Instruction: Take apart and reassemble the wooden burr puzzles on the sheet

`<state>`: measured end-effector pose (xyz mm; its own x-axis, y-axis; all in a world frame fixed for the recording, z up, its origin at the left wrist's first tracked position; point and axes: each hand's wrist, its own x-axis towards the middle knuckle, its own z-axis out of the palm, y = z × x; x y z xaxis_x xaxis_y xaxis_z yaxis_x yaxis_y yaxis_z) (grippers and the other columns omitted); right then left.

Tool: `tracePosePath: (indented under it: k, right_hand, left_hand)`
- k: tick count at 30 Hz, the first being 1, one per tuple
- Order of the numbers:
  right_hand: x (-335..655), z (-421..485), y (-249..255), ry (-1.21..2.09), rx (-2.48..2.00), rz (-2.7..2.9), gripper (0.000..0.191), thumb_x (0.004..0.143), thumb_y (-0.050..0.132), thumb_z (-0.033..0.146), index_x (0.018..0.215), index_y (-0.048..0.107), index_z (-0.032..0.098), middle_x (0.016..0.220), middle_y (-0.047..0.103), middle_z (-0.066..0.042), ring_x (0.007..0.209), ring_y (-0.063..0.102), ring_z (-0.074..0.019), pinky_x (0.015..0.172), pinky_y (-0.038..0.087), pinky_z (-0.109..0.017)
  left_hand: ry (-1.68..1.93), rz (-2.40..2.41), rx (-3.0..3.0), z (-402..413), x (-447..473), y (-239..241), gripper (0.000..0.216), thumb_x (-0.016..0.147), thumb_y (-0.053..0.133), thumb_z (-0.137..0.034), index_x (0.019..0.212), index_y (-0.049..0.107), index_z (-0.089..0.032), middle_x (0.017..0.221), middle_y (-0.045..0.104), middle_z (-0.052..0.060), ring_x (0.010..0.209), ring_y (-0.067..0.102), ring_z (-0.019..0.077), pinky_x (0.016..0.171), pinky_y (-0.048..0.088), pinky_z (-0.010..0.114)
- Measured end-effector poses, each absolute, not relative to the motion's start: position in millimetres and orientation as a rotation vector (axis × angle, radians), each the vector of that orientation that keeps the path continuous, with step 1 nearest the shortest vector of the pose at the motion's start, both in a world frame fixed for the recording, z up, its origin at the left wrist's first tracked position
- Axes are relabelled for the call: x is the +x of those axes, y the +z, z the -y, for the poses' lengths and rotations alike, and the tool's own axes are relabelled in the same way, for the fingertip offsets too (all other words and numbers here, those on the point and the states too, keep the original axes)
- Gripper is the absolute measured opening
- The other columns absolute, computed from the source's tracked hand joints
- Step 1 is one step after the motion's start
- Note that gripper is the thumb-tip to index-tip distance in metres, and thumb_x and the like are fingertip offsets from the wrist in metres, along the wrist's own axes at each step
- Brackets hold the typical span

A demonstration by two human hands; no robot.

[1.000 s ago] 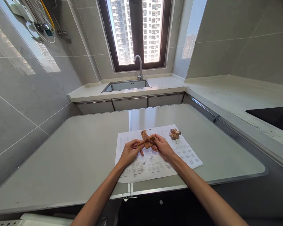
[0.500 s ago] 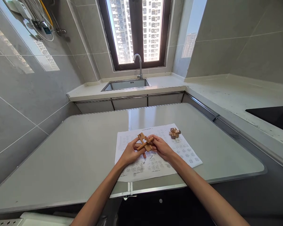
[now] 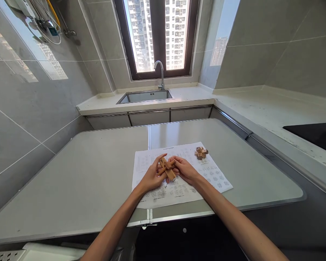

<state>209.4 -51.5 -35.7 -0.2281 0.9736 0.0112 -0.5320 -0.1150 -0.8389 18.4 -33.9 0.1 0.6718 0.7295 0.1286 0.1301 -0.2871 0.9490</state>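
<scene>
Several interlocked flat wooden pieces form a partly joined wooden puzzle (image 3: 167, 169), held above the printed sheet. My left hand (image 3: 153, 176) grips it from the left, thumb along the lower side and the index finger stretched past its top. From the right, my right hand (image 3: 185, 169) pinches the end of a crossing piece. Fingers hide parts of the puzzle's underside. Beneath both hands lies a white paper sheet (image 3: 141, 174) with rows of small diagrams. A second, star-shaped wooden puzzle (image 3: 201, 153) rests on the sheet's upper right corner.
The sheet lies on a pale folding table (image 3: 97, 174) with a metal seam down its middle. Behind it are a counter (image 3: 103, 103) with a sink (image 3: 149, 96) and a faucet (image 3: 162, 74). A black cooktop (image 3: 317, 136) sits on the right counter.
The wooden puzzle has turned and tilted in my hands, its lower end now pointing further down and right. My left index finger has lifted outward. The star-shaped puzzle stays put.
</scene>
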Motion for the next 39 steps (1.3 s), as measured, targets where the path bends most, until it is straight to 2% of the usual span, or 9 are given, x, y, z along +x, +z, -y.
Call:
tracePosePath:
  k: [4, 8, 16, 26, 32, 39]
  right_hand:
    - [210.9, 51.5, -35.1, 1.627, -0.717, 0.839, 0.04, 0.082, 0.085, 0.051, 0.086, 0.063, 0.018, 0.068, 0.048, 0.006, 0.052, 0.029, -0.0056, 0.049, 0.023, -0.022]
    - [210.7, 53.6, -32.9, 1.664, -0.708, 0.836, 0.04, 0.081, 0.085, 0.051, 0.087, 0.063, 0.018, 0.069, 0.05, 0.005, 0.053, 0.032, -0.0065, 0.05, 0.026, -0.023]
    - [210.5, 53.9, -32.3, 1.68, -0.719, 0.883, 0.035, 0.079, 0.087, 0.044, 0.083, 0.063, 0.018, 0.065, 0.048, 0.006, 0.052, 0.032, -0.0065, 0.05, 0.025, -0.023]
    - [209.2, 54.7, -30.8, 1.649, -0.741, 0.897, 0.041, 0.08, 0.085, 0.051, 0.086, 0.063, 0.018, 0.065, 0.05, 0.006, 0.051, 0.033, -0.0064, 0.05, 0.021, -0.024]
    - [209.2, 55.4, -31.1, 1.645, -0.744, 0.856, 0.041, 0.078, 0.087, 0.049, 0.084, 0.062, 0.018, 0.071, 0.054, 0.004, 0.052, 0.034, -0.0061, 0.051, 0.022, -0.024]
    - [209.4, 56.3, -31.9, 1.63, -0.786, 0.919, 0.04, 0.081, 0.083, 0.053, 0.084, 0.063, 0.018, 0.063, 0.051, 0.006, 0.051, 0.034, -0.0066, 0.051, 0.022, -0.024]
  left_hand:
    - [0.654, -0.693, 1.845, 37.2, 18.3, 1.5, 0.096, 0.078, 0.078, -0.02, 0.158, 0.026, -0.029, 0.072, 0.049, -0.01, 0.061, 0.055, 0.0092, 0.069, 0.049, 0.025]
    - [0.66, -0.72, 1.821, 40.0, 19.7, 2.0, 0.108, 0.07, 0.089, -0.032, 0.156, 0.023, -0.033, 0.083, 0.051, -0.008, 0.063, 0.048, 0.009, 0.064, 0.046, 0.025]
    - [0.722, -0.777, 1.98, 40.5, 22.0, 3.5, 0.086, 0.071, 0.087, -0.038, 0.144, 0.042, -0.026, 0.089, 0.055, -0.004, 0.064, 0.046, 0.0093, 0.061, 0.044, 0.024]
    - [0.779, -0.817, 2.046, 38.9, 21.5, 2.2, 0.086, 0.07, 0.086, -0.035, 0.145, 0.044, -0.023, 0.083, 0.054, -0.005, 0.068, 0.052, 0.0121, 0.072, 0.049, 0.028]
    - [0.818, -0.833, 2.031, 37.8, 22.5, 2.6, 0.082, 0.072, 0.084, -0.037, 0.142, 0.043, -0.023, 0.086, 0.056, -0.004, 0.072, 0.056, 0.0132, 0.07, 0.049, 0.027]
    - [0.863, -0.864, 2.053, 37.0, 20.2, 2.7, 0.078, 0.07, 0.084, -0.037, 0.137, 0.047, -0.023, 0.085, 0.054, -0.004, 0.072, 0.054, 0.0128, 0.071, 0.048, 0.027]
